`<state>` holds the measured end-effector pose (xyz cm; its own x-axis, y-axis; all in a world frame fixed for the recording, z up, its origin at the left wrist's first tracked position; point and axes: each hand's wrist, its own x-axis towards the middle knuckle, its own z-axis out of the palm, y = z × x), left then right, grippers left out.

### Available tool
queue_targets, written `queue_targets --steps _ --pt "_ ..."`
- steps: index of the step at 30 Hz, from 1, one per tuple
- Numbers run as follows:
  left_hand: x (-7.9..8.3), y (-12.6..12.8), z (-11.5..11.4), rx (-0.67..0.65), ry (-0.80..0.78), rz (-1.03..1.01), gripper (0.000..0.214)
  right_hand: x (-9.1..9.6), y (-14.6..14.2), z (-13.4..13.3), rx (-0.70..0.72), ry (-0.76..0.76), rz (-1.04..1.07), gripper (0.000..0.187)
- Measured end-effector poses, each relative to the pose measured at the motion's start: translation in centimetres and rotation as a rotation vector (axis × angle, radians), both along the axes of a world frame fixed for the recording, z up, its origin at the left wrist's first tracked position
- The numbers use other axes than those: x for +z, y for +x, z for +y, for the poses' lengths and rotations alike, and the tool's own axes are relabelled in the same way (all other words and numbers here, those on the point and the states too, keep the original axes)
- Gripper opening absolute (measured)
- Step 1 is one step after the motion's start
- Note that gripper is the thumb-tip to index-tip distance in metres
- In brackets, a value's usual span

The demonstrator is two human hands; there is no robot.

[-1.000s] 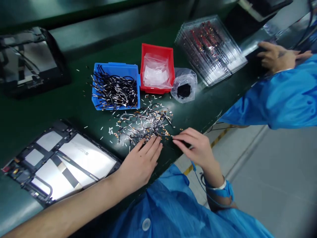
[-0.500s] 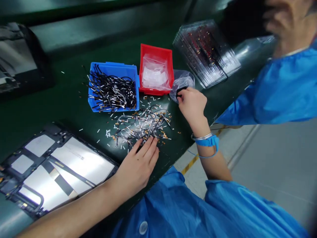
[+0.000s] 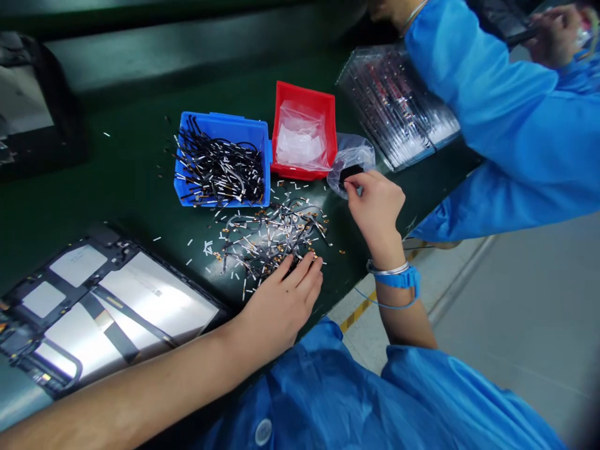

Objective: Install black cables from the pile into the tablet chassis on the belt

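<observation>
Pinching a small black piece (image 3: 350, 173) at the clear bag's (image 3: 352, 153) mouth, my right hand (image 3: 375, 203) grips it; its direction is unclear. My left hand (image 3: 281, 306) lies open on loose cables (image 3: 269, 234). The blue bin (image 3: 220, 161) holds black cables, the red bin (image 3: 304, 131) a plastic bag.

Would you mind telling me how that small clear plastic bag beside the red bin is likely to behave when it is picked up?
The clear plastic bag looks thin and crumpled, so it would probably flop and collapse. It seems light, holding only a small dark clump where the right hand pinches. Its glossy film may be slippery.
</observation>
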<state>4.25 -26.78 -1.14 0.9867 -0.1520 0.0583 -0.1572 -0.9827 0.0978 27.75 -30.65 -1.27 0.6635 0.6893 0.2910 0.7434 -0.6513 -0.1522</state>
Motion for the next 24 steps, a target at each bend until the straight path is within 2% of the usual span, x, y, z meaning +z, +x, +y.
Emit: queue_targets --steps 4,7,12,16,20,24 --pt "-0.9 0.8 0.2 -0.003 -0.025 0.031 0.055 -0.9 0.3 -0.5 0.052 0.177 0.042 0.009" --pt "-1.3 0.9 0.4 0.012 -0.051 0.023 0.052 -1.0 0.1 -1.3 0.093 0.231 0.095 0.008" --pt "-1.3 0.7 0.6 0.016 -0.072 0.016 0.052 -0.7 -1.7 -4.4 0.169 0.186 0.269 0.007" --pt "-1.2 0.7 0.7 0.019 -0.079 -0.005 0.049 -0.9 -2.9 -6.6 0.208 0.171 0.37 0.013" --pt "-1.3 0.7 0.8 0.023 -0.084 -0.028 0.048 -0.8 -3.1 -7.4 0.167 0.24 0.331 0.015" --pt "-1.3 0.7 0.7 0.021 -0.087 -0.021 0.047 -0.7 -3.7 -7.1 0.097 0.198 0.288 0.009"
